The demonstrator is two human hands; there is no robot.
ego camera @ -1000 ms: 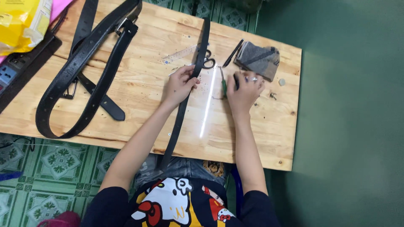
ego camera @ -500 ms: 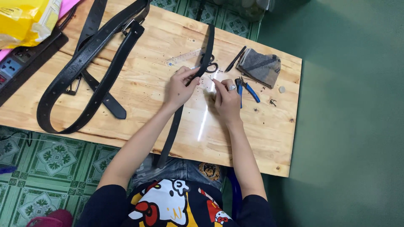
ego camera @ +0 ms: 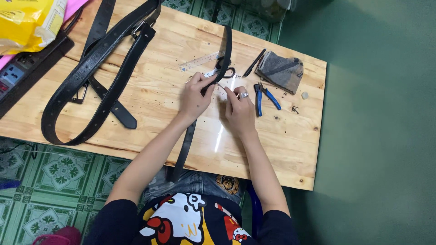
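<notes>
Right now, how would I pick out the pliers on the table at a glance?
Start at the wooden table and go to its right end, where a folded grey cloth lies. Just below-left of it, beside the right hand, lie the pliers. Their blue handles set them apart from the black pen and black-handled scissors.

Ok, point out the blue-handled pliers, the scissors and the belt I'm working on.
blue-handled pliers (ego camera: 260, 100), head view, on the left blue handle.
scissors (ego camera: 228, 72), head view, on the black finger loop.
belt (ego camera: 187, 144), head view, on the strap below the left hand.
</notes>
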